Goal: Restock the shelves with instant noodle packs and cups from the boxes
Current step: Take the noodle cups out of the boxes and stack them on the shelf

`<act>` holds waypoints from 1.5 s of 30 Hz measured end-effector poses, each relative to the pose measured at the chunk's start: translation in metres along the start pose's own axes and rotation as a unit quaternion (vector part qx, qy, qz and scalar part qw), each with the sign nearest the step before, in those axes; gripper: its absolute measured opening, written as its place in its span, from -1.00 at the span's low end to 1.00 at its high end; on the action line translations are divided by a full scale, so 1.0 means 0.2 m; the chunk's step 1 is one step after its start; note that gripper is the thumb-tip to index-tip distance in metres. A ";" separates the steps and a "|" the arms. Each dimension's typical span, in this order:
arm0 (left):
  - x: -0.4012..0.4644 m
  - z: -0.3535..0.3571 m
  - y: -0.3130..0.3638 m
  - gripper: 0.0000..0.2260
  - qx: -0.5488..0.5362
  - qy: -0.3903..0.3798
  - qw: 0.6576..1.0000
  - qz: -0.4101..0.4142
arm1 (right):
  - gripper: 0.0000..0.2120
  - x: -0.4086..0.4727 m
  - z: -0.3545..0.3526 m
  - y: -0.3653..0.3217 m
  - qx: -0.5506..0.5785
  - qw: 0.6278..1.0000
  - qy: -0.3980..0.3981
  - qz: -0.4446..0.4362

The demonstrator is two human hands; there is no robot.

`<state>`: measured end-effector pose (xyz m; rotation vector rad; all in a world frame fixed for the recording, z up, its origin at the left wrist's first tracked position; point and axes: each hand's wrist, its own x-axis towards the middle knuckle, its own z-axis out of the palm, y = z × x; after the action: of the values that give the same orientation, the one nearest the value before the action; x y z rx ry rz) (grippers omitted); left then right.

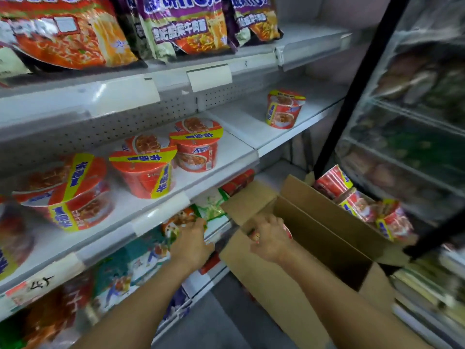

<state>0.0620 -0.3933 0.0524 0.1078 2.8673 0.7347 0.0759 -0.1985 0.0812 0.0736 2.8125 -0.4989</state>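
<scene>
- Left hand at the lower shelf's edge, fingers curled over a noodle pack; whether gripping or just touching, cannot tell.
- Right hand over the near corner of the open box, fingers bent around a red cup mostly hidden behind the hand.
- On the middle shelf: a row of red cups, some stacked two high; one lone cup well apart to the right.
- On the top shelf: large noodle packs upright.
- Behind the box, beside the glass cooler, more cups lying tilted.
</scene>
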 end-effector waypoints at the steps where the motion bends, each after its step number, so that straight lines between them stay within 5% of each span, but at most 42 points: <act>1: 0.02 0.04 0.04 -0.55 0.006 -0.014 1.000 0.006 | -0.48 0.00 0.00 0.06 0.005 1.000 -0.002 0.018; 9: 0.28 0.40 0.36 -0.50 0.010 -0.114 0.993 0.025 | -0.17 0.12 0.05 0.57 0.051 0.991 -0.031 0.116; 15: 0.51 0.67 0.55 -0.47 0.027 -0.153 0.988 0.013 | -0.36 0.33 0.07 0.93 0.045 0.986 -0.088 0.131; 29: 0.97 1.25 0.61 -0.22 0.021 -0.206 0.977 -0.040 | -0.36 0.79 0.37 1.39 0.111 0.970 -0.170 0.133; 38: 1.36 1.62 0.58 -0.36 0.031 -0.232 0.970 -0.063 | -0.39 1.13 0.74 1.57 0.213 0.951 -0.118 0.191; 45: 1.68 1.94 0.49 -0.34 0.010 -0.260 0.960 -0.105 | -0.33 1.41 1.04 1.70 0.361 0.877 -0.054 0.313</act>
<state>-0.1903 -0.0871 -0.2873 -0.0023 2.3394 0.5363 -0.1060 0.0492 -0.2975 1.0198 2.1447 -1.2732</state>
